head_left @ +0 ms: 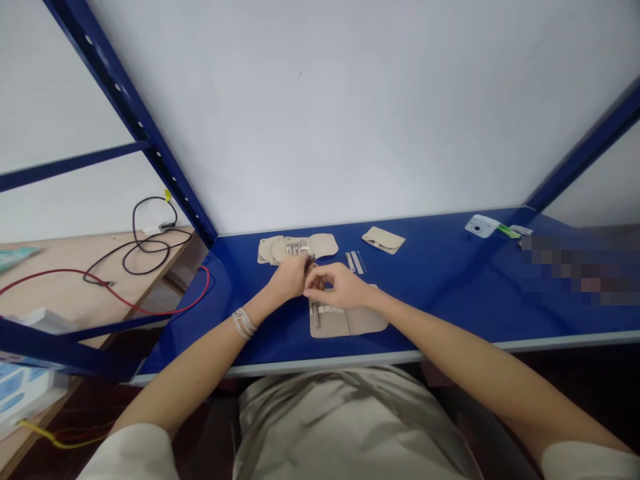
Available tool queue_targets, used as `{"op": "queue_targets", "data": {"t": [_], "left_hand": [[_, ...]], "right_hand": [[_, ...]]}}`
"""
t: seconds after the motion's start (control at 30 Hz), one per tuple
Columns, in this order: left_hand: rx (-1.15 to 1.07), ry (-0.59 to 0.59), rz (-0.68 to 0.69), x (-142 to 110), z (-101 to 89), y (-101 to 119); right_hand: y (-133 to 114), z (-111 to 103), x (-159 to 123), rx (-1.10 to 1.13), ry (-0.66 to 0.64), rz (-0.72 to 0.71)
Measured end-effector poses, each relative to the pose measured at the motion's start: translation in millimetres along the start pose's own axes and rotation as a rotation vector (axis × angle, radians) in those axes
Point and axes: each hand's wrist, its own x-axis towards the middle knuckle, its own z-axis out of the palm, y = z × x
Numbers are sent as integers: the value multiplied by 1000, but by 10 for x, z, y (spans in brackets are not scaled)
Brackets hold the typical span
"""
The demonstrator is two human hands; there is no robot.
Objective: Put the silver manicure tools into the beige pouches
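My left hand (pixel 290 277) is closed around small dark metal pieces (pixel 311 259) whose kind I cannot make out. Right beside it, my right hand (pixel 341 285) has its fingers curled together in a pinch; whatever lies between them is hidden. Under my right hand a beige manicure case (pixel 367 321) lies open on the blue table, partly covered by that hand. A slim metal tool (pixel 316 317) sits at the left of its slots. Beyond my hands lies another open beige case (pixel 325 245) with several metal tools in its loops. Flat metal tools (pixel 356 262) lie loose to the right.
A closed beige case (pixel 384 239) lies at the back of the blue table (pixel 430 307). A white camera-like item (pixel 482 227) and a green item (pixel 509 231) are farther right. A red cable (pixel 165 312) crosses the left edge; blue rack posts (pixel 145 127) flank the table.
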Motion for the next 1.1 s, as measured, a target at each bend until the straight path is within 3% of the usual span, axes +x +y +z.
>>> {"op": "queue_targets", "data": {"t": [0.17,0.3,0.37,0.47,0.53,0.67,0.8,0.9,1.03,1.1], "left_hand": [[44,-62,27,-6,-11,16],[-67,29,-47,24,5,-6],[-215,84,-137,47,22,-22],[-547,43,-240,74,55,-28],[-727,-2,-275,84,73,-12],[-874,-23,-331,93,86,24],[-941,-31,-368,92,84,5],[-942,-36,-343,90,68,-22],[-940,-43,-307,89,41,-36],[-939,-42,-282,86,39,-30]], "right_hand": [[-12,-6,-7,19,-9,0],[-23,-53,23,-3,59,21],[-11,-102,47,-76,170,74],[39,-187,79,-241,334,191],[79,-228,91,-333,369,266],[101,-236,91,-381,338,311],[76,-206,90,-321,310,253],[119,-206,115,-144,278,255],[209,-217,167,255,308,398],[227,-220,179,351,337,445]]}}
